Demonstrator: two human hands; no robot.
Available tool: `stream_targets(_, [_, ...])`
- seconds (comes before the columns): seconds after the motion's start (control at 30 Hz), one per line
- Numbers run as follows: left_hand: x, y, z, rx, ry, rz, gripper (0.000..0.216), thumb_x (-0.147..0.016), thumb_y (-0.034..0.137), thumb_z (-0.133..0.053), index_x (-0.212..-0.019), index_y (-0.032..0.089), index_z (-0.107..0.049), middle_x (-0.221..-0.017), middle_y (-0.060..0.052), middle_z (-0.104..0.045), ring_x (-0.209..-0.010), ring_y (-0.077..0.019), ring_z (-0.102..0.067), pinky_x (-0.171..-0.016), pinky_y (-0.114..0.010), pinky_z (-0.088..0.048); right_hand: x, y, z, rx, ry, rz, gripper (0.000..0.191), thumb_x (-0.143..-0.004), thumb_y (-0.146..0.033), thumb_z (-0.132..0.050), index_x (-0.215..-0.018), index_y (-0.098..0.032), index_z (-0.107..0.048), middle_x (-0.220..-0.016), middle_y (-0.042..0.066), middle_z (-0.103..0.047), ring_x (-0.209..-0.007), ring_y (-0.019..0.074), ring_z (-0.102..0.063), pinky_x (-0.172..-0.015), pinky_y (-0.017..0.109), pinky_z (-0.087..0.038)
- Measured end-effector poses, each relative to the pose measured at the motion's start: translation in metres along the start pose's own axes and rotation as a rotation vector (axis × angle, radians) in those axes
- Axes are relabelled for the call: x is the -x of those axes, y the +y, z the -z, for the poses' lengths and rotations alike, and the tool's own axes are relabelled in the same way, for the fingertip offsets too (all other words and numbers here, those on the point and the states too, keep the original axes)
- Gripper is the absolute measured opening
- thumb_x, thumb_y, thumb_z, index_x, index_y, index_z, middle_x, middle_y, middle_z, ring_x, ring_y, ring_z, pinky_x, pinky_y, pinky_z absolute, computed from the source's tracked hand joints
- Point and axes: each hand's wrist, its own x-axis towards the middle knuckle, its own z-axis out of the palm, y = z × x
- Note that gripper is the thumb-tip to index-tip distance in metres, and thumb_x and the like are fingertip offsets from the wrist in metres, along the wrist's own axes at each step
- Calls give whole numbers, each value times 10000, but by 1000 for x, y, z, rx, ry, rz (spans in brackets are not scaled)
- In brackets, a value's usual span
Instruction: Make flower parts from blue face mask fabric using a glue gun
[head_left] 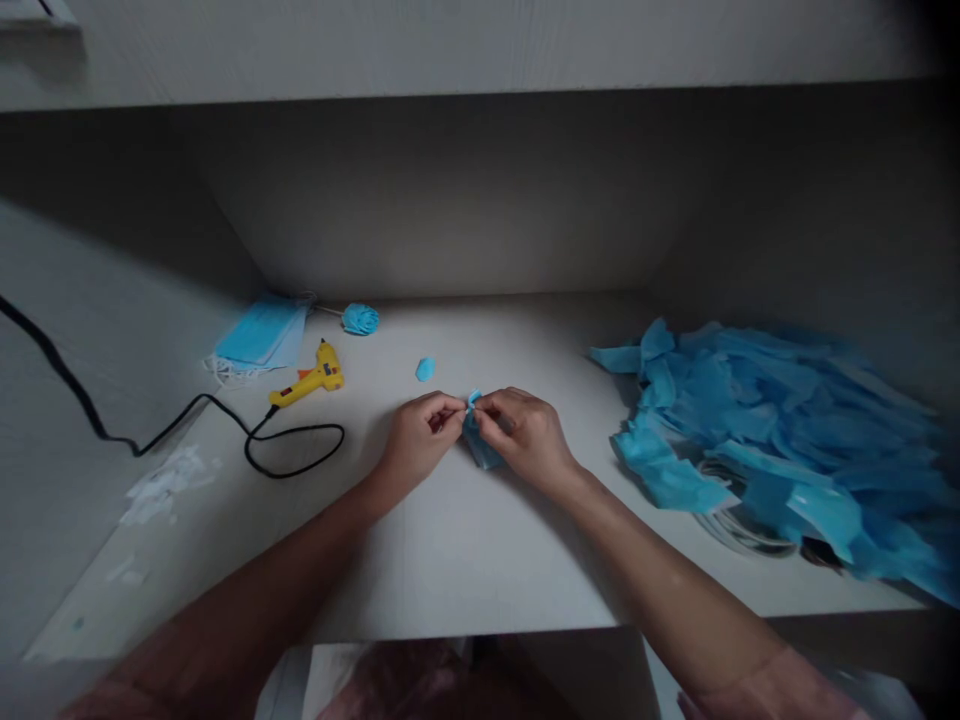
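**Blue fabric pinched between two hands at mid-desk**

Blue non-woven material, a small folded strip (477,440), sits between both hands at the middle of the white desk (465,560). The left hand (417,440) pinches its upper left edge between thumb and forefinger; the right hand (525,438) pinches the upper right edge in the same way, its other fingers curled over the piece. The strip's lower end hangs down to touch, or nearly touch, the desk surface; the dim light leaves that unclear.

To judge from the grip, the strip is being gathered or rolled at its top. Doing that well would call for short, even pinches, with the fingertips kept close together so the folds do not spring open, and the lower end left free to turn.

Far and to the left lie a yellow glue gun (309,379) with its black cord (225,425) looping toward the near left, a stack of blue face masks (262,335), and a finished blue rosette (361,319). A small blue scrap (425,369) lies just beyond the hands. To the right, well apart, spreads a heap of cut blue pieces (780,430). White offcuts (161,485) lie at the left.
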Motion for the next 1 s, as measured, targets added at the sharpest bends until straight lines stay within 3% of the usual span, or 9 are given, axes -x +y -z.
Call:
stream_targets(0.3, [-1,3,1,28,7,38,117,-761,254,-587,-752,171,-669,-634,12,-623,-563,-98,-507,-533,-205,-390,-1,-1,0,-59,-1,-45,137,-853,-184,-546,-801,-182,-673,-752,38,-686,-712,159,-609,-682,276,-430])
stream_targets(0.5, [-3,3,2,67,4,103,133,-767,253,-570,-713,166,-654,-642,12,-638,-577,-103,-515,-554,-213,-400,0,0,-2,-308,-60,-265,141,-845,-254,-554,-797,-184,-667,-742,22,-670,-692,150,-597,-651,261,-430])
stream_targets(0.7, [-4,4,5,152,-18,138,173,-785,295,-552,-699,167,-629,-614,17,-568,-590,-109,-479,-556,-223,-382,-4,1,-3,-501,-71,-390,179,-805,-324,-588,-736,-165,-635,-642,-7,-584,-593,114,-495,-568,235,-377])
stream_targets(0.9, [-9,7,12,295,67,231,189,-827,323,-525,-866,164,-619,-676,13,-540,-595,-103,-464,-549,-226,-370,-5,4,0,-758,-65,-498,245,-768,-400,-637,-724,-160,-619,-666,-2,-589,-598,115,-502,-592,249,-378])
stream_targets(1.0, [-10,4,13,394,-65,279,249,-816,360,-558,-959,168,-624,-720,4,-576,-637,-111,-508,-578,-231,-395,-5,5,1,-779,-93,-504,269,-768,-420,-646,-729,-156,-618,-665,-2,-585,-605,116,-501,-603,254,-376])
